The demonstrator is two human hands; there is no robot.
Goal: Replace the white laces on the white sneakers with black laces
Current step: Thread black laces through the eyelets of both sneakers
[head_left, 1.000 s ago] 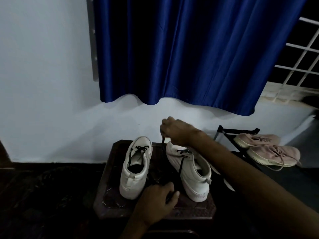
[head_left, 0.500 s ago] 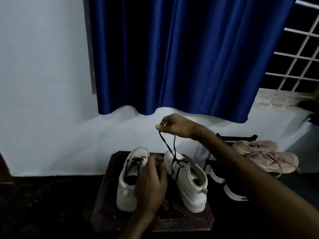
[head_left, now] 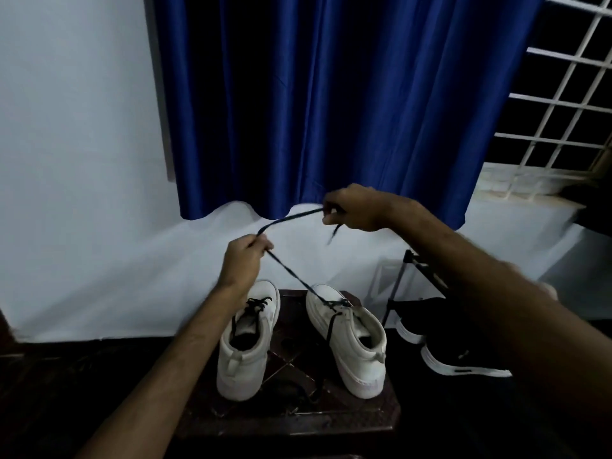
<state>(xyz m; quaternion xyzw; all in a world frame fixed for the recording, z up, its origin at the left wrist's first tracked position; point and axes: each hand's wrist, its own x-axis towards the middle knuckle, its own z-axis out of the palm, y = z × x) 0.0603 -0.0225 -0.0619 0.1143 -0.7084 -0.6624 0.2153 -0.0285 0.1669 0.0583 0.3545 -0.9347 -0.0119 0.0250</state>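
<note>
Where the black lace [head_left: 291, 270] rises taut from the front eyelets of the right sneaker [head_left: 351, 339], the left hand [head_left: 243, 260] pinches it in curled fingers, and its slack arcs on to the right hand [head_left: 354, 208], which pinches it near the tip, the end dangling below. Both sneakers stand heels toward the camera on a dark stool [head_left: 291, 422], the left sneaker [head_left: 245, 352] bearing black lacing. Behind hangs a blue curtain [head_left: 331, 94]; dark shoes [head_left: 447, 352] sit to the right.

white sneakers [head_left: 246, 346], black lace [head_left: 291, 276], deep blue curtain [head_left: 331, 94], white window grille [head_left: 563, 94]
</note>
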